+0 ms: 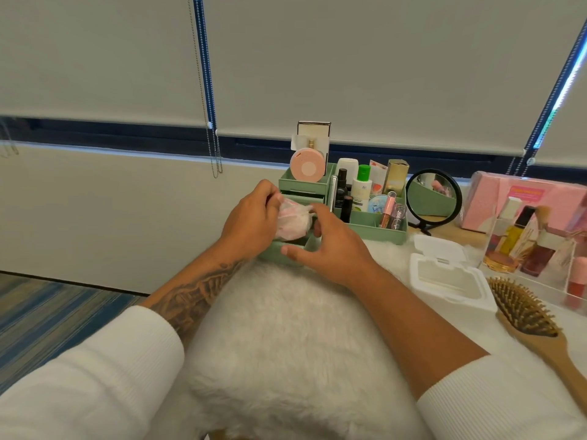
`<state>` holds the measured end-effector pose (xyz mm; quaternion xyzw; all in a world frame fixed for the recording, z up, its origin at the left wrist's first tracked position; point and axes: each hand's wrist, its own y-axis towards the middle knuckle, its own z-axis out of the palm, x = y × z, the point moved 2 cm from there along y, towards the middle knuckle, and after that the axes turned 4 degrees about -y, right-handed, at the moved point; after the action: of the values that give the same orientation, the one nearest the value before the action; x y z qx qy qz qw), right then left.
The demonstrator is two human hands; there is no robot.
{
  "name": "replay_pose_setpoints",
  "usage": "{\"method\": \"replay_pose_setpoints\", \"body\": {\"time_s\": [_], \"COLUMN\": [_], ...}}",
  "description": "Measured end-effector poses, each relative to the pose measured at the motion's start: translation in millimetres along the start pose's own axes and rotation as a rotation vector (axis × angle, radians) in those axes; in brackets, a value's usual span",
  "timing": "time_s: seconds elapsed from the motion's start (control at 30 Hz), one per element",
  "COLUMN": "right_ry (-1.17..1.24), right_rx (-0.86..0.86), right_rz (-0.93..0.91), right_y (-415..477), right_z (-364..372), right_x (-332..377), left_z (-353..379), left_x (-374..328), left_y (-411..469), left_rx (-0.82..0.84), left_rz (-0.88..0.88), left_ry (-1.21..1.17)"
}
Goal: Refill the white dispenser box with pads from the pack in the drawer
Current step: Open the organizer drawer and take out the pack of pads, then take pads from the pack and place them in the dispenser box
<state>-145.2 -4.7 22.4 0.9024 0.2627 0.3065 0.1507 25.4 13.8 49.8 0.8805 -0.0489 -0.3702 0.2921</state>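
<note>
One crinkled, translucent pink-and-white pack of pads [293, 221]

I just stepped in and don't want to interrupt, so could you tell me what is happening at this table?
A person grips a plastic pack of pads with the left hand and right hand, just above the open drawer of the green organizer. The white dispenser box waits to the right, lid open, apparently not yet refilled.
</note>
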Motion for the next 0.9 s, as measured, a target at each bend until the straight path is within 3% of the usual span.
{"method": "replay_pose_setpoints", "body": {"time_s": [0.23, 0.43, 0.6, 0.8, 0.9], "right_ry": [0.077, 0.177, 0.299, 0.123, -0.006], "right_rx": [0.066, 0.055, -0.026, -0.201, -0.274], "right_rz": [0.101, 0.069, -0.008, 0.034, 0.030], "right_y": [-7, -37, -87, -104, -111], "right_z": [-1, -36, -51, -57, -59], "right_x": [6, 13, 19, -3, -7], "left_z": [-20, -28, -5, 24, 31], "left_x": [-30, -44, -45, -54, -51], "left_y": [2, -35, -65, -85, -97], "left_rx": [-0.142, -0.196, -0.052, 0.180, 0.237], "left_rz": [0.036, 0.114, 0.134, 0.193, 0.278], "left_ry": [-0.082, -0.136, -0.151, -0.272, -0.219]}}
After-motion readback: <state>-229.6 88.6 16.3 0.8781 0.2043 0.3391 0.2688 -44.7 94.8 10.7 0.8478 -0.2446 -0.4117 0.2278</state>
